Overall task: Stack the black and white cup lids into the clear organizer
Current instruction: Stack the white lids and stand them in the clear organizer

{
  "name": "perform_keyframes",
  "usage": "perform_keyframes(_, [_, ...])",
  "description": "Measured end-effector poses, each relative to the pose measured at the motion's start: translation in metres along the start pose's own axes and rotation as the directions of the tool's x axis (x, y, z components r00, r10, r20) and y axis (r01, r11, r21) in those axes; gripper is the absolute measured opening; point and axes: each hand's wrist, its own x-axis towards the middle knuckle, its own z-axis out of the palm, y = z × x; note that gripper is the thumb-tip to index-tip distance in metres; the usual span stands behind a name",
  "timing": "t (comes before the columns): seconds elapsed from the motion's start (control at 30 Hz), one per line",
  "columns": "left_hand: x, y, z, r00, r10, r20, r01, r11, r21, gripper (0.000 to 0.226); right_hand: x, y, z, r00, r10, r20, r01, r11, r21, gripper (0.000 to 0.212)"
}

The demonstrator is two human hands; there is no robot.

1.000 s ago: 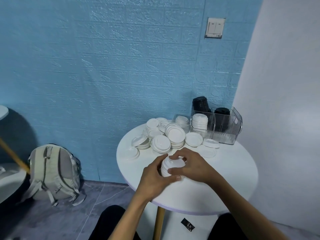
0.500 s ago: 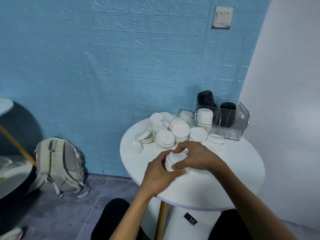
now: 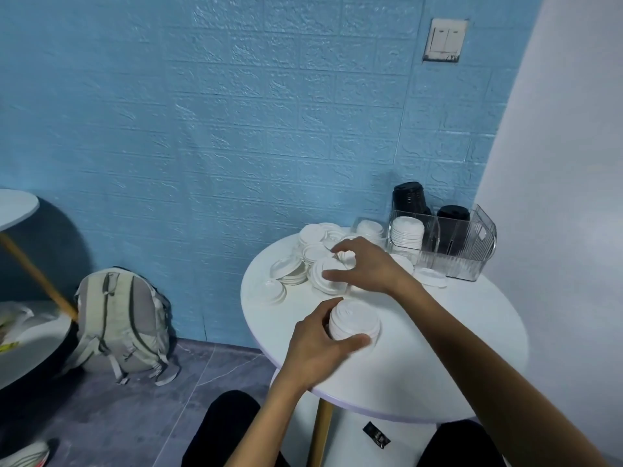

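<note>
1. Nearest: the left hand (image 3: 315, 342) is curled round a short stack (image 3: 354, 320) of white lids on the table (image 3: 438, 348), thumb across the near side, index finger hooked over the far-left edge. A second ago both hands cupped this stack; now the left holds it alone.

2. Just beyond those fingers, the right hand (image 3: 367, 266) has let go and reached out over the loose lids (image 3: 313, 261). Its fingers are spread and half bent, tips on or just above a leaning pile (image 3: 328, 278). I cannot tell whether it has hold of a lid; it looks like a grab just starting.

3. What that means, by my read: the held stack is still being built, with more lids to go on before anything travels to the organizer.

4. Right of and beyond the right fingertips stands the organizer (image 3: 472, 254), well apart from the held stack. A white column (image 3: 406, 232) fills its front-left bay; black lids (image 3: 451, 224) sit in a bay behind the divider, and a taller black stack (image 3: 408, 197) rises at the back.

5. Plenty of white lids lie scattered on the table, so the job looks well short of done.

6. Hard to make out: the right palm covers the pile's middle, so the contact is hidden. The clear walls blur which bay holds the tall black stack. A small clear holder (image 3: 369, 227) left of the organizer shows lids, count unreadable.
</note>
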Motion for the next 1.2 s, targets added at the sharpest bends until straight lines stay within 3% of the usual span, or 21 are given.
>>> perform_keyframes(0.1, [-0.001, 0.001, -0.001, 1.0, -0.011, -0.002, 0.011, 1.0, 0.002, 0.077, 0.022, -0.008, 0.018, 0.997, 0.011, 0.08, 0.0, 0.991, -0.132, 0.077])
perform_keyframes(0.2, [-0.001, 0.001, -0.001, 1.0, -0.004, -0.001, 0.004, 1.0, 0.009, 0.08, 0.036, -0.008, 0.031, 0.981, 0.1, 0.167, -0.019, 0.905, -0.425, 0.106])
perform_keyframes(0.33, [0.0, -0.002, -0.001, 1.0, -0.001, 0.012, 0.0, 1.0, 0.006, 0.086, 0.045, -0.001, 0.04, 0.967, 0.141, 0.214, 0.01, 0.814, -0.58, 0.105])
perform_keyframes(0.57, [0.0, -0.002, 0.0, 1.0, -0.015, 0.0, 0.015, 1.0, -0.013, 0.085, 0.037, 0.002, 0.03, 0.98, 0.124, 0.157, -0.036, 0.879, -0.475, 0.091])
perform_keyframes(0.77, [0.0, -0.002, 0.001, 1.0, -0.014, -0.006, 0.014, 1.0, -0.023, 0.082, -0.009, -0.007, -0.026, 0.991, 0.091, 0.099, -0.085, 0.994, -0.07, 0.092])
perform_keyframes(0.97, [0.001, -0.003, 0.001, 1.0, -0.009, 0.003, 0.009, 0.998, -0.061, 0.074, -0.055, -0.003, -0.017, 0.944, 0.101, 0.315, -0.032, 0.976, -0.217, 0.083])
perform_keyframes(1.2, [0.002, -0.005, 0.001, 1.0, 0.017, 0.017, -0.014, 0.993, -0.121, 0.088, -0.051, 0.004, 0.003, 0.942, 0.133, 0.307, -0.061, 0.971, -0.232, 0.071])
